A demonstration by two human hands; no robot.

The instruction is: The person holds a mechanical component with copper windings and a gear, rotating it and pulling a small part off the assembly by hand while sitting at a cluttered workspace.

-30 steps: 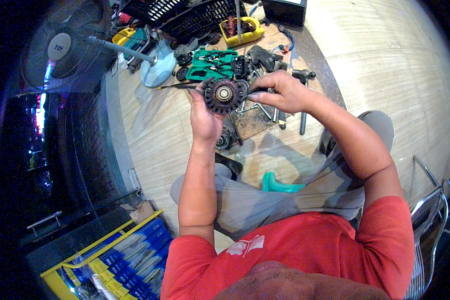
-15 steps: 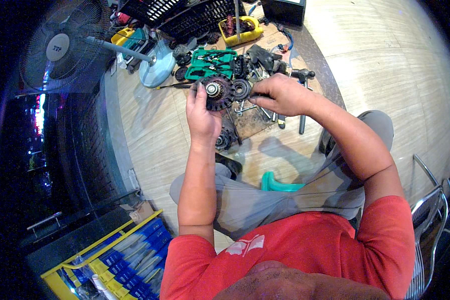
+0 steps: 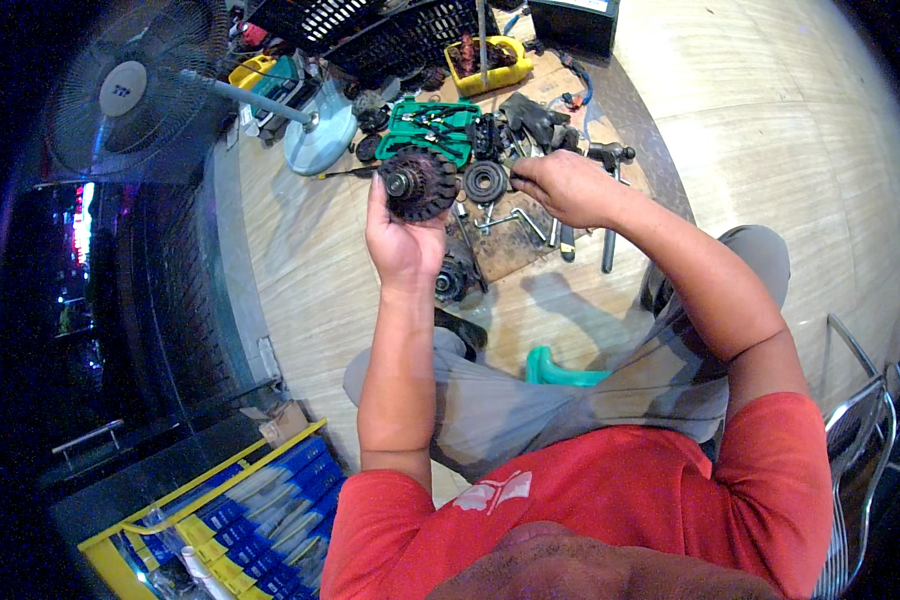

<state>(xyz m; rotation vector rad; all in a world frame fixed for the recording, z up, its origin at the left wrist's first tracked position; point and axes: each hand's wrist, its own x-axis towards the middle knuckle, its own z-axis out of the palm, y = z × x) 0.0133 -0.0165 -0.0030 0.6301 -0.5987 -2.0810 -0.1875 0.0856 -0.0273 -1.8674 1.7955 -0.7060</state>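
My left hand (image 3: 404,248) holds up a dark toothed rotor (image 3: 432,190) from below and its left side. The short stepped metal shaft on the rotor's face points up and left. To the right of it is a dark ring-shaped part (image 3: 485,181) with a round centre hole, seemingly resting among the tools. My right hand (image 3: 570,188) hovers over the tools just right of that ring, its thumb and fingers pinched together. What they hold, if anything, cannot be made out. Beneath both hands are a bent metal wrench (image 3: 515,219) and another dark round part (image 3: 452,282).
A green tool case (image 3: 428,118) with pliers lies beyond the rotor. Farther back stand a yellow container (image 3: 515,72) and black crates (image 3: 400,45). A hammer (image 3: 610,200) lies right. A fan (image 3: 320,130) stands left; a green stool edge (image 3: 560,370) shows between my legs.
The rotor has turned and moved slightly left in my left hand, apart from the ring-shaped part. My right hand has drawn a little to the right, still pinched.
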